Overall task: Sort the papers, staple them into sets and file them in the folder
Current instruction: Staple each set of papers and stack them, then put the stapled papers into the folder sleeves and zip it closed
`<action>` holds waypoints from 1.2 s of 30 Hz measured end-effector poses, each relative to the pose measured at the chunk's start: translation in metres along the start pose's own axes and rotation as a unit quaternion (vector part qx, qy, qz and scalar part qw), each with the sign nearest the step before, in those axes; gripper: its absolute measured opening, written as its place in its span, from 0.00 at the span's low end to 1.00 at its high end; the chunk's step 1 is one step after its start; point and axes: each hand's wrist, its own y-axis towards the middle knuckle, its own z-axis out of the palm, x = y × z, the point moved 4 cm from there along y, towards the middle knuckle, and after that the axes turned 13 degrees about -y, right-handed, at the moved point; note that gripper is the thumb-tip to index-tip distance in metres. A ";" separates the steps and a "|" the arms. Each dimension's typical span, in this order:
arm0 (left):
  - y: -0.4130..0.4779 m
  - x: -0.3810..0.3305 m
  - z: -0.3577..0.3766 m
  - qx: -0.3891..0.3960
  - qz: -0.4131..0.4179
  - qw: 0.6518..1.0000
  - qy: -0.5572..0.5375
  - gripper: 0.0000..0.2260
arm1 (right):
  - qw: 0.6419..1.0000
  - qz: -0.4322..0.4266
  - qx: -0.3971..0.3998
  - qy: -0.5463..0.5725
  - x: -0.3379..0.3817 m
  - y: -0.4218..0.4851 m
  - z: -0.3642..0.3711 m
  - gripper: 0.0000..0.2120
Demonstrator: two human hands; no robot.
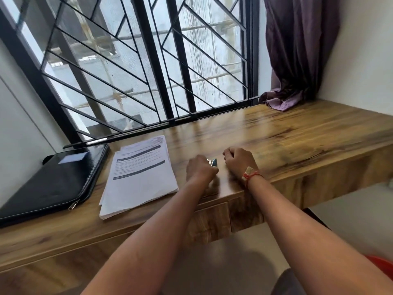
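Note:
A stack of white printed papers (140,177) lies on the wooden desk (287,133), left of my hands. A black zipped folder (51,182) lies flat further left, closed. My left hand (200,170) is curled around a small metallic stapler (213,162), of which only the tip shows past my fingers. My right hand (239,160) rests as a loose fist on the desk just right of the stapler, with a red thread band on the wrist. The two hands are a small gap apart.
A window with black metal grilles (148,67) runs behind the desk. A purple curtain (295,52) hangs at the right and pools on the desk's far corner. Drawer fronts (214,222) sit under the desk edge. A red seat edge (380,265) shows at bottom right.

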 end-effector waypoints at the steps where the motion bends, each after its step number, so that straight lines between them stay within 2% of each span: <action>1: -0.001 0.001 -0.001 -0.003 0.006 1.000 -0.006 0.09 | 1.000 -0.006 -0.002 -0.003 0.001 0.000 0.000 0.13; 6: -0.012 0.011 -0.024 -0.042 0.053 0.997 -0.040 0.06 | 0.997 -0.056 -0.040 -0.035 0.008 -0.007 -0.001 0.11; 11: -0.025 0.038 -0.091 -0.127 0.095 0.985 -0.073 0.04 | 0.980 -0.109 -0.080 -0.144 0.039 -0.020 0.007 0.20; 14: -0.033 0.066 -0.138 -0.176 0.094 0.978 -0.064 0.06 | 0.968 -0.161 -0.088 -0.170 0.093 -0.033 0.021 0.25; 20: -0.063 0.158 -0.236 -0.272 0.053 0.961 0.007 0.05 | 0.938 -0.307 -0.052 -0.151 0.218 -0.070 0.071 0.30; 25: -0.103 0.246 -0.316 -0.343 -0.038 0.936 0.077 0.08 | 0.914 -0.377 0.008 -0.151 0.285 -0.103 0.118 0.33; 31: -0.146 0.326 -0.381 -0.405 -0.146 0.897 0.102 0.08 | 0.894 -0.416 0.050 -0.159 0.330 -0.136 0.154 0.33; 36: -0.159 0.356 -0.403 -0.422 -0.175 0.885 0.093 0.09 | 0.884 -0.430 0.061 -0.174 0.349 -0.145 0.176 0.32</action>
